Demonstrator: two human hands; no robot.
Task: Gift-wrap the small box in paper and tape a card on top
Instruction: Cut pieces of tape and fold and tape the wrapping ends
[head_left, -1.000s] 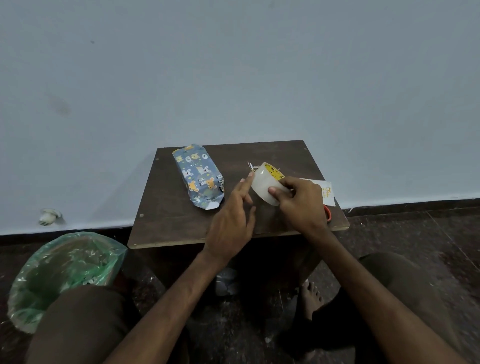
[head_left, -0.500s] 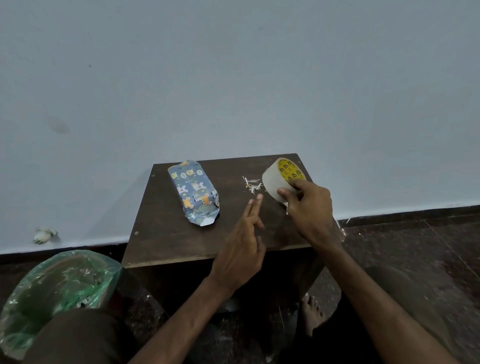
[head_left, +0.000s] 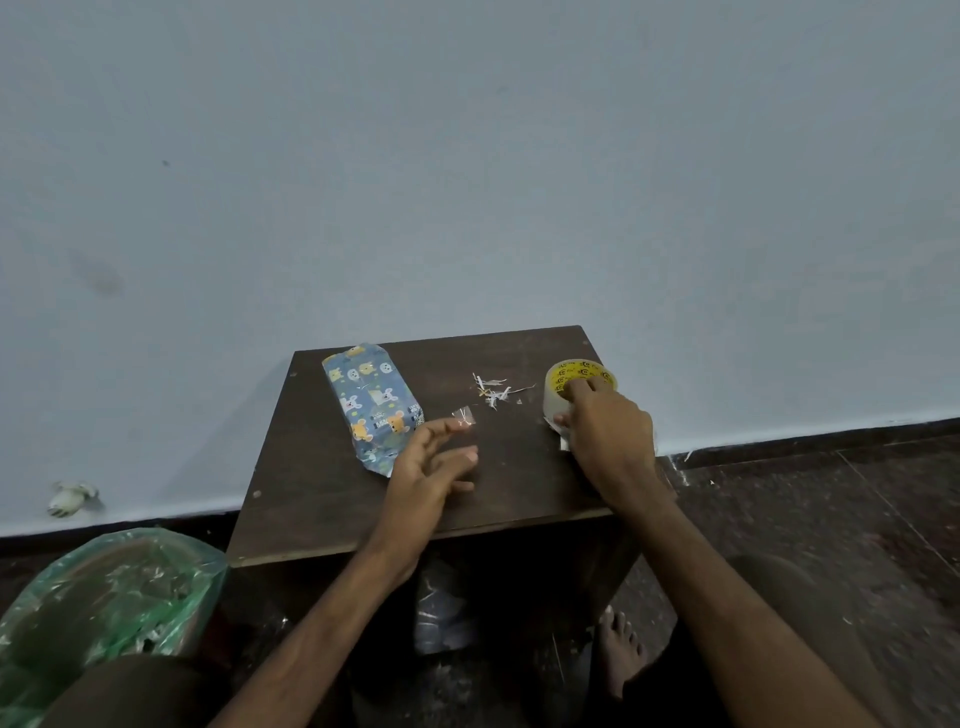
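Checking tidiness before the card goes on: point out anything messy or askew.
Paper scraps lie strewn between the wrapped box and the tape roll; the paper at the box's near end juts out flat, unfolded.

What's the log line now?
left hand: tape piece on fingertip | right hand: grips tape roll | box: in paper, on table

I see the wrapped box (head_left: 371, 405) in blue, printed with orange and white cartoon animals. The tape roll (head_left: 555, 400) is cloudy white, its core yellow with black marks. The table (head_left: 332, 499) is dark brown and the bag (head_left: 104, 597) translucent green.
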